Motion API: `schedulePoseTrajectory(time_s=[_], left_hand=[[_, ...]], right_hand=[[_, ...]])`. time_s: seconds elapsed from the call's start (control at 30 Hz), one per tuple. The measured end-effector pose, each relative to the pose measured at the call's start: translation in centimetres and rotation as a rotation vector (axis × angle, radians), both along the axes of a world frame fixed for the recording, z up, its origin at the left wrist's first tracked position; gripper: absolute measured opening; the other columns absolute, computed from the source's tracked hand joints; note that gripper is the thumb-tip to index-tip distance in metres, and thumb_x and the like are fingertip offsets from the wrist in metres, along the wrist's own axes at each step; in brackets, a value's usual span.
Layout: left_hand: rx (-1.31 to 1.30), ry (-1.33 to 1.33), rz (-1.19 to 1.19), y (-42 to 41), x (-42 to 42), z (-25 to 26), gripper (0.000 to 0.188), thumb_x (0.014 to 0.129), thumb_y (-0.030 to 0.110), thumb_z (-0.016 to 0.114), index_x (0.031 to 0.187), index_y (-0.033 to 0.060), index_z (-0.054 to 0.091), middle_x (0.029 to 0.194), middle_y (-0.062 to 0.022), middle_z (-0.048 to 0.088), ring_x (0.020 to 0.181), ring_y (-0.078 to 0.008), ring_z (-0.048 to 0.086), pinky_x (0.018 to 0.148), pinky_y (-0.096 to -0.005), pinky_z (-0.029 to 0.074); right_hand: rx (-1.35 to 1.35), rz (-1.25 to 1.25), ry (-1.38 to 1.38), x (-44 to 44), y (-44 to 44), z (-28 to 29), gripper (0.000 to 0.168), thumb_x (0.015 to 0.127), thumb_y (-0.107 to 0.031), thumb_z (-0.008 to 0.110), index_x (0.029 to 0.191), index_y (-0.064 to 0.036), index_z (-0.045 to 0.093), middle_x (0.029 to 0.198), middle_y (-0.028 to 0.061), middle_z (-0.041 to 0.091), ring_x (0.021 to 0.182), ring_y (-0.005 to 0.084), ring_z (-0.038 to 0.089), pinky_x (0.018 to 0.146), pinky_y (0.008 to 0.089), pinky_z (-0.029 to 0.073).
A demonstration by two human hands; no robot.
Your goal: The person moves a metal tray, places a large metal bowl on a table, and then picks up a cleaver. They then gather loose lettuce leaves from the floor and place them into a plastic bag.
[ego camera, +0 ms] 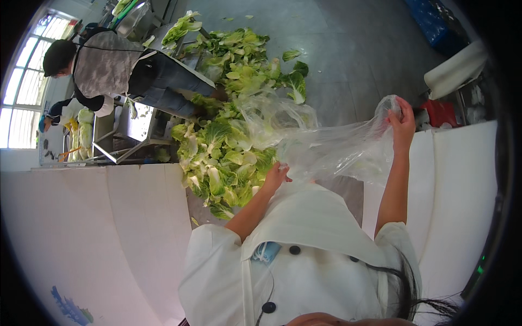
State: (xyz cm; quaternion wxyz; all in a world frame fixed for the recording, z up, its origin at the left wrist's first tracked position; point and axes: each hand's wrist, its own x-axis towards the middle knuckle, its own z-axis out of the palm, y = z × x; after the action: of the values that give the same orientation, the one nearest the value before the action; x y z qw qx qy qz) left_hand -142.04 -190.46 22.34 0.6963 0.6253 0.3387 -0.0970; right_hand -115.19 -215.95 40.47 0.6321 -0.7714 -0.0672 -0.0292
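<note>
A large clear plastic bag [326,142] is stretched between my two hands. My left hand [276,177] pinches its near edge in front of my white apron. My right hand [403,116] is raised farther out to the right and grips another part of the film. The far end of the bag trails over a big heap of loose Chinese cabbage leaves [236,163] on the floor. The leaves are green and pale yellow. Whether anything lies inside the bag cannot be told.
At the left, a co-worker [110,61] bends over a metal table [138,122] beside whole cabbages [85,130]. Low white walls [142,212] stand on both sides of me. A blue crate [436,24] and a red container [442,113] are at the right. Several loose leaves lie on the grey floor.
</note>
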Motion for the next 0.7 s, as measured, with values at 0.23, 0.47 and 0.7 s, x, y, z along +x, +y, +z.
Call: schedulePoseTrajectory(time_s=[0.23, 0.47, 0.7], left_hand=[[-0.223, 0.124, 0.188, -0.2, 1.6, 1.8, 0.042, 0.085, 0.016, 0.052, 0.12, 0.0016, 0.033, 0.063, -0.0111, 0.054, 0.052, -0.0211, 0.06, 0.044, -0.0321, 0.048], [-0.304, 0.249, 0.229, 1.2, 1.0, 0.8, 0.037, 0.085, 0.015, 0.05, 0.118, 0.0042, 0.036, 0.064, -0.0128, 0.054, 0.057, -0.0259, 0.062, 0.044, -0.0356, 0.052], [-0.434, 0.284, 0.202, -1.3, -2.1, -1.8, 0.032, 0.085, 0.01, 0.048, 0.114, 0.0025, 0.037, 0.064, -0.0135, 0.053, 0.057, -0.0277, 0.061, 0.046, -0.0386, 0.053]], right_hand=[[-0.151, 0.18, -0.071, 2.9, 2.2, -1.2, 0.055, 0.071, 0.004, 0.056, 0.123, -0.014, 0.046, 0.121, 0.0041, 0.048, 0.065, 0.0094, 0.052, 0.063, 0.021, 0.045], [-0.257, 0.198, 0.076, 4.6, 4.1, -4.8, 0.051, 0.073, 0.005, 0.047, 0.121, -0.012, 0.047, 0.111, 0.0049, 0.054, 0.061, 0.0094, 0.052, 0.057, 0.0224, 0.044], [-0.613, 0.386, -0.035, 9.7, 6.9, -15.0, 0.046, 0.07, 0.002, 0.048, 0.115, -0.006, 0.051, 0.116, 0.0113, 0.052, 0.079, 0.0205, 0.056, 0.07, 0.0276, 0.044]])
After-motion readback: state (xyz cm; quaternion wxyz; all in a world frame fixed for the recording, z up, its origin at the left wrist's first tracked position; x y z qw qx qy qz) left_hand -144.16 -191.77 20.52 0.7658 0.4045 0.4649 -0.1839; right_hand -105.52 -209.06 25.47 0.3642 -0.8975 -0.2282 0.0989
